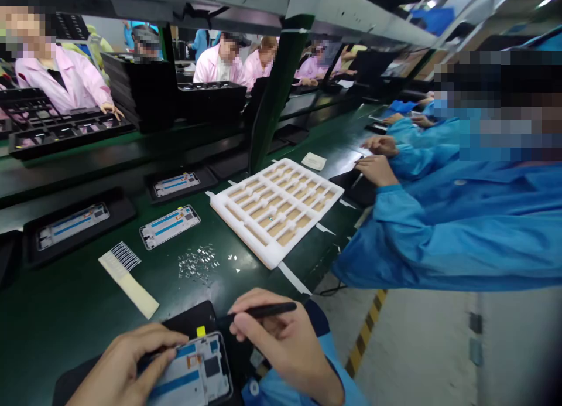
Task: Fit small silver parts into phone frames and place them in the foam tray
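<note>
At the bottom, a phone frame (206,368) with blue strips and a yellow tab lies on a black tray (193,318). The thumb and forefinger of my left hand (132,359) are closed on its upper left part. My right hand (281,338), just beyond the frame's right corner, grips a slim black pen-like tool (274,310). That tool's tip is dark against the tray and hard to make out. Ahead lie scattered small silvery pieces (197,265) and a cream strip (134,292) bearing a row of thin white strips.
Another phone frame (170,226) lies on the green bench (175,300), with two more in black trays (127,204) behind it. A white foam tray (276,259) with compartments is taped at centre. A co-worker's blue sleeve (421,230) reaches in from the right. A green post (278,95) stands behind.
</note>
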`<state>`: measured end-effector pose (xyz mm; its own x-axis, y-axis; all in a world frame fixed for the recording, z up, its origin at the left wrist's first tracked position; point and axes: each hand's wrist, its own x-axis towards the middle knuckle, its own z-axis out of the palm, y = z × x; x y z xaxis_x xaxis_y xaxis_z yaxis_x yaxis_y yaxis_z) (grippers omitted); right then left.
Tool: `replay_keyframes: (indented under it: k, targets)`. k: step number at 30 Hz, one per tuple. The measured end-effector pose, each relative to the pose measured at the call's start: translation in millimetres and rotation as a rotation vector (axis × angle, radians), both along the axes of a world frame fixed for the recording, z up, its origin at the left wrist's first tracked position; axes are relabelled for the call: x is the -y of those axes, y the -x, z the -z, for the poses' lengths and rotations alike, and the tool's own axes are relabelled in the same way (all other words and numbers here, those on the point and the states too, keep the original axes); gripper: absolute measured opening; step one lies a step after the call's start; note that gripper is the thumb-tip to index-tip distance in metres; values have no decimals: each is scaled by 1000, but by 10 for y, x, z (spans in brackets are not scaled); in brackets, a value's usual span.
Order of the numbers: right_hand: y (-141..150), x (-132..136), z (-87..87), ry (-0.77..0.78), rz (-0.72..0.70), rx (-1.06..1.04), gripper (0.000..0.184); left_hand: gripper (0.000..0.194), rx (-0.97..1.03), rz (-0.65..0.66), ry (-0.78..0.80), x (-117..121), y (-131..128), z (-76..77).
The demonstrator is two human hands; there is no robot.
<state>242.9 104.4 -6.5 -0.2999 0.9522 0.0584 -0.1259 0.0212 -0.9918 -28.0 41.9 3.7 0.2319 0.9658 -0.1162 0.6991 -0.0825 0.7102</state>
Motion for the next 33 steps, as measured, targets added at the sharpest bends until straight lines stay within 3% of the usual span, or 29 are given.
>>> replay_keyframes:
  k: [4,11,19,33]
  targets:
    - [127,146,-41,-57,-132,66,10,34,66,-73,156,-74,-92,42]
    - [305,187,176,-106,-137,191,13,35,88,-122,209,-11,-128,88]
    - [325,175,140,-43,-133,252,12,41,38,-111,280,-21,-161,43]
    - [328,186,161,-7,-114,199,12,31,11,-135,142,34,-149,210]
